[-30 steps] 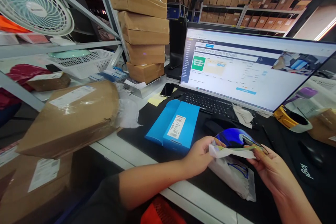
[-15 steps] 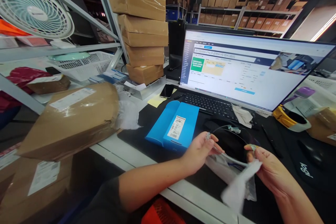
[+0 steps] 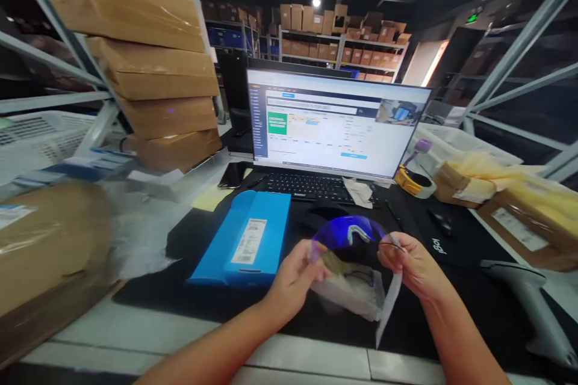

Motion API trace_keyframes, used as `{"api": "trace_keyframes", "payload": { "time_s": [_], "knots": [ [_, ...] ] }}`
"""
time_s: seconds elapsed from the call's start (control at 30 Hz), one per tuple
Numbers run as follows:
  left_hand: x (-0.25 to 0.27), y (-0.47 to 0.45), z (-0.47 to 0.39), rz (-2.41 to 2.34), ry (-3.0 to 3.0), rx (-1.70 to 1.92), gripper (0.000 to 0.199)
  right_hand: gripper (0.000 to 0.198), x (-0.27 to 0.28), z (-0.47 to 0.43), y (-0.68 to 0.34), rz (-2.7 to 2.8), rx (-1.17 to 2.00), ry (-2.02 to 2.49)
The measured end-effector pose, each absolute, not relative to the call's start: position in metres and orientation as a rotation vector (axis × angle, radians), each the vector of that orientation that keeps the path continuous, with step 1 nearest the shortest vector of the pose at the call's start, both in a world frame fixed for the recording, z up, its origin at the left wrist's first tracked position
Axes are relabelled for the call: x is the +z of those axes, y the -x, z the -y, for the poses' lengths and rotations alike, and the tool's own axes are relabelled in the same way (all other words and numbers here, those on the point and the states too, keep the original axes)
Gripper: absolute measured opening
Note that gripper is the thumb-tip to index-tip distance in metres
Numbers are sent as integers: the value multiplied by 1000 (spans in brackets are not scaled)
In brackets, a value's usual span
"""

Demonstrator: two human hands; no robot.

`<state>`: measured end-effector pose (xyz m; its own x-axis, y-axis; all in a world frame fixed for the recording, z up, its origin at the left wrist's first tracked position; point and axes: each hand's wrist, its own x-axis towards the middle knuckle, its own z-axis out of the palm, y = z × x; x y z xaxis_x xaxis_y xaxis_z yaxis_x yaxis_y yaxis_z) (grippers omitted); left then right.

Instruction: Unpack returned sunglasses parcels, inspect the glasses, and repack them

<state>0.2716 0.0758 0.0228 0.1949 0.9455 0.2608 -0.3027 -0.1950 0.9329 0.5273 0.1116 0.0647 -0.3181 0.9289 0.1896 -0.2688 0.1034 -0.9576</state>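
Note:
Between my hands are safety glasses (image 3: 332, 231) with a clear lens that shines blue-violet and a pale nose piece in the middle. My left hand (image 3: 298, 274) is closed on their left end, fingers slightly blurred. At the other end, my right hand (image 3: 410, 261) pinches the glasses by thumb and fingers. A white paper slip (image 3: 389, 310) hangs down by the right hand; whether it is held or attached cannot be made out. Below the glasses is a crumpled clear plastic bag (image 3: 354, 298). To the left lies a blue carton (image 3: 273, 222) with a white label.
A monitor (image 3: 325, 126) and keyboard (image 3: 307, 185) stand behind the glasses. A phone (image 3: 232, 174) lies at the left, near stacked cardboard boxes (image 3: 167, 114). On the right are a mouse (image 3: 440, 222), a barcode scanner (image 3: 528, 295) and boxes with yellow wrapping (image 3: 542, 198).
My view has swung to the right. The glasses have been tilted, so their lens faces me and shines blue-violet. Both hands still hold the ends.

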Motion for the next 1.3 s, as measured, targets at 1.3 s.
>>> {"api": "trace_keyframes", "payload": {
  "time_s": [1.3],
  "knots": [
    [33,-262,-68,-1004,-1896,1477,17,13,85,-100,-543,1510,875,880]
  ]
}}
